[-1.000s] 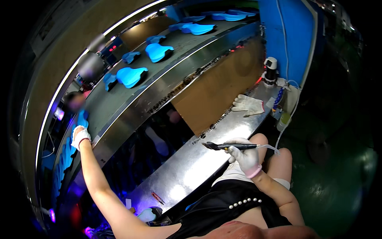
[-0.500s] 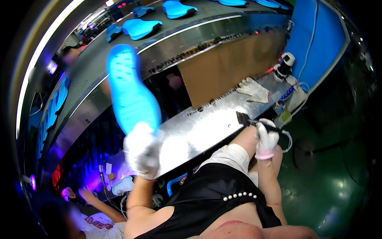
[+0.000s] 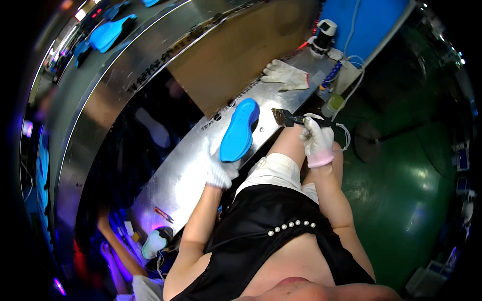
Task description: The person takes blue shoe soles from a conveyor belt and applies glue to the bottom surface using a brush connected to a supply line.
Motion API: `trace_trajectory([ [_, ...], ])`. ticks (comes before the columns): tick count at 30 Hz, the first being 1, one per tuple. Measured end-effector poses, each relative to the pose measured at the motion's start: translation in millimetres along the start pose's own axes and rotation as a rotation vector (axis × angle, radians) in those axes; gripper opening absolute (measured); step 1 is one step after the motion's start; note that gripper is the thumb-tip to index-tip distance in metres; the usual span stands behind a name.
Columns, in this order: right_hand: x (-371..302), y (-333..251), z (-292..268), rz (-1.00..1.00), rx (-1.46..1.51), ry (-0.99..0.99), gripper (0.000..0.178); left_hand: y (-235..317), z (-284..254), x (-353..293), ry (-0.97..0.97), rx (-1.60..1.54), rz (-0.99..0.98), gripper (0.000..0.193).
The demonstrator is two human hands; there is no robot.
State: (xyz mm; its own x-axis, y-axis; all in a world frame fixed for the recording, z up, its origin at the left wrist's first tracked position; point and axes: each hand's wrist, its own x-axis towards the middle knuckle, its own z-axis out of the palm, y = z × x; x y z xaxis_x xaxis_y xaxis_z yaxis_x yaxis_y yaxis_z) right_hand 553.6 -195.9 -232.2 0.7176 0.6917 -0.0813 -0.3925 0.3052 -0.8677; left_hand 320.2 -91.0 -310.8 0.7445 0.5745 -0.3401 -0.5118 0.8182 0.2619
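My left hand [image 3: 219,169], in a white glove, grips a bright blue shoe sole [image 3: 240,129] by its near end and holds it over the metal bench [image 3: 175,180]. My right hand [image 3: 316,141], also gloved in white, holds a dark brush [image 3: 293,118] by its handle, with the bristle end pointing left, a short way right of the sole. A thin white cord loops from the brush hand.
A spare white glove [image 3: 285,75] lies on the bench's far end near a small bottle [image 3: 331,105] and a white device [image 3: 322,36]. More blue soles [image 3: 108,32] ride the conveyor at upper left. Another person's arm [image 3: 113,246] reaches in at lower left. Green floor lies right.
My left hand has carried the blue sole from the conveyor side down to the bench in front of me. The brush hand stayed near my knee.
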Motion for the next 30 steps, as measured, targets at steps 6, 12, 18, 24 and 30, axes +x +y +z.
trace_trajectory([
  [6,-4.3,24.8,3.9,0.040,-0.291,-0.124,0.013,-13.2,7.3,34.1,0.007,-0.087,-0.098,0.092],
  [12,28.9,39.1,36.6,-0.812,-1.206,-0.181,0.011,-52.3,67.3,24.5,0.061,-0.106,-0.079,0.079],
  [18,-36.8,-11.8,48.4,-0.491,-0.830,-0.543,0.010,-43.5,49.8,32.8,-0.269,-0.160,0.095,0.070],
  [24,-35.9,-34.8,69.1,-0.982,-0.910,-0.498,0.013,-68.8,63.4,15.0,-0.411,0.214,0.308,0.076],
  [30,-31.9,-33.2,59.9,-0.665,-0.684,-0.284,0.011,-62.7,103.1,-17.3,-0.137,0.282,0.185,0.082],
])
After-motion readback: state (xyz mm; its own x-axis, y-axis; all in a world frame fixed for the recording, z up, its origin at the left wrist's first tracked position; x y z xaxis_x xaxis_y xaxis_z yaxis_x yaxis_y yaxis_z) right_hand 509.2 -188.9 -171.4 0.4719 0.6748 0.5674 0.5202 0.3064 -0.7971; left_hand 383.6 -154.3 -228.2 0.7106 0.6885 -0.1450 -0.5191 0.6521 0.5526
